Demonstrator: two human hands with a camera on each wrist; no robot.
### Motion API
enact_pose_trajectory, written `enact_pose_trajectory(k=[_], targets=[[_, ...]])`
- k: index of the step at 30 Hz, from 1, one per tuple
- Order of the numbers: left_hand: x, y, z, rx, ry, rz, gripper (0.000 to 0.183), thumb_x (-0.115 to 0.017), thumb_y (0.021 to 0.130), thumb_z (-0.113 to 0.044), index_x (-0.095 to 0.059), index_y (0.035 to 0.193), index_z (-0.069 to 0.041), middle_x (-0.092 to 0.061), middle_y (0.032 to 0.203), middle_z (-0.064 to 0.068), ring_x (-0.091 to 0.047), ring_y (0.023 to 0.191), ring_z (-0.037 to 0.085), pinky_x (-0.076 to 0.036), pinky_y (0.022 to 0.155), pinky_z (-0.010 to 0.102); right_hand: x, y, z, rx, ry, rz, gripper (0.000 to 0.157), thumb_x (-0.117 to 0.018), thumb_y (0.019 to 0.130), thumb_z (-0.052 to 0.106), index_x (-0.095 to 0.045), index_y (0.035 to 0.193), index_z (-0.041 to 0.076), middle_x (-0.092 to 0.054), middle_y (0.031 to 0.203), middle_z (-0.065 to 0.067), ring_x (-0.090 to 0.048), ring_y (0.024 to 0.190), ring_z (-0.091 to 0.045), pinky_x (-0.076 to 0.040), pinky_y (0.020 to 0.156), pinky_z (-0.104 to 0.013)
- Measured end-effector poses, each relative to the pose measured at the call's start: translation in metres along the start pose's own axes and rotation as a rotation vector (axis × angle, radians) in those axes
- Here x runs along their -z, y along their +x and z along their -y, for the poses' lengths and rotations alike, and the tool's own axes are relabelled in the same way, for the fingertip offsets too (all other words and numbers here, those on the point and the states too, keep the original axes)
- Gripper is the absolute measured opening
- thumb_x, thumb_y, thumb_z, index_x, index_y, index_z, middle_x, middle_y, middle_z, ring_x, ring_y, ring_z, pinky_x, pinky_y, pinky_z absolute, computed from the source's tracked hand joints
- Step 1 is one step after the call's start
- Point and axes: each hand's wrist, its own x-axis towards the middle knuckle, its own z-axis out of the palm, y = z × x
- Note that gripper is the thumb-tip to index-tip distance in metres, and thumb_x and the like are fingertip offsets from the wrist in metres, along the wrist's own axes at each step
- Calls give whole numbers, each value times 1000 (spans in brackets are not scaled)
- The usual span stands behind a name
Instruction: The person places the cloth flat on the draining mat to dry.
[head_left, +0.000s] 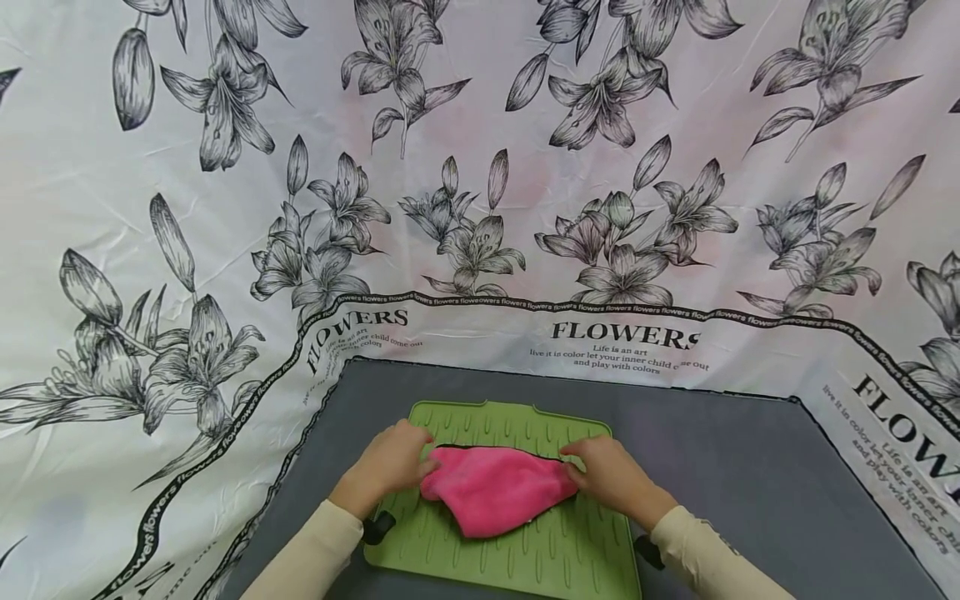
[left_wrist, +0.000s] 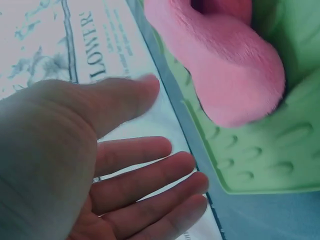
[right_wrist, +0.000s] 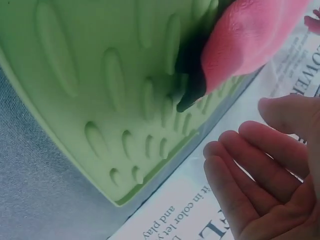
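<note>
A bright pink plush cloth (head_left: 498,492) with a dark edge lies loosely folded on a green ridged mat (head_left: 517,562). At the cloth's left end is my left hand (head_left: 393,462), and my right hand (head_left: 611,471) is at its right end. In the left wrist view, the left hand (left_wrist: 135,185) has its thumb spread from relaxed fingers, apart from the cloth's rounded fold (left_wrist: 240,75). The right wrist view has the right hand (right_wrist: 270,175) with loosely bent fingers and nothing in them. Beyond its fingertips, the pink cloth (right_wrist: 250,40) shows a dark underside at one corner.
The mat lies on a dark grey tabletop (head_left: 720,467). A white sheet (head_left: 480,200) printed with black flowers and lettering hangs behind and at the sides of the table. Dark straps (head_left: 378,527) are at both wrists, below light sleeves (head_left: 307,550).
</note>
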Motion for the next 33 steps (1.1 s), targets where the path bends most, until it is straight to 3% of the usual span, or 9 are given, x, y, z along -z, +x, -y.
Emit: enact_pose_trajectory(k=[2,4,7,11,15,19,23,29,33], targets=[[0,2,4,10,-9,1,30,-84,97,-18,-80,120,2,-80,116,20,-77,108,42,-65,85,53,-2,2,-3,2,1,-2,18,-81,94,5,-85,111,2,-84,106,-13,-81,94,-31,-66,75,-43],[-4,4,8,6,-17,6,30,-83,96,-12,-79,121,3,-79,118,20,-77,108,43,-65,84,53,-5,3,-7,19,-5,-4,17,-82,94,5,-85,110,1,-84,105,-13,-81,94,-31,-66,77,-43],[-14,8,14,-8,-25,7,19,-83,94,-7,-79,110,1,-76,92,10,-71,78,27,-58,66,43,-12,5,-10,42,-14,3,14,-82,94,4,-85,107,2,-84,102,-11,-81,94,-30,-66,79,-43],[-34,13,20,-35,-20,-2,17,-86,88,-6,-70,92,-7,-55,73,-1,-47,65,16,-43,59,38,-24,6,-10,54,-1,17,11,-78,94,-1,-83,93,9,-78,84,1,-69,72,-11,-59,68,-31],[-49,12,22,-78,27,-20,25,-92,84,-10,-69,94,-9,-65,83,1,-57,73,16,-52,64,39,-34,5,-7,34,29,11,24,-76,91,-7,-75,82,15,-62,69,11,-39,64,0,-40,61,-23],[-57,11,23,-112,33,-60,24,-93,84,-10,-70,94,-9,-67,83,0,-57,72,12,-51,64,34,-39,5,-4,30,28,-13,28,-77,90,-8,-71,78,17,-59,67,12,-36,64,-1,-37,61,-23],[-58,12,26,-115,5,-109,19,-90,84,-5,-73,90,-11,-68,81,-3,-55,69,8,-48,62,29,-40,4,-3,43,10,-34,30,-76,88,-10,-71,76,17,-62,69,12,-42,64,0,-40,61,-24],[-44,10,29,-103,-49,-156,14,-81,89,2,-80,96,-10,-76,86,-1,-62,72,10,-52,63,28,-31,5,-4,63,9,-40,27,-74,87,-12,-79,83,15,-74,78,6,-68,72,-5,-54,65,-25],[-27,13,30,-79,-66,-217,15,-81,91,2,-81,99,-10,-77,89,0,-65,76,11,-54,66,28,-18,11,-5,51,2,-94,27,-74,90,-11,-79,85,16,-72,78,7,-65,71,-6,-52,65,-25]])
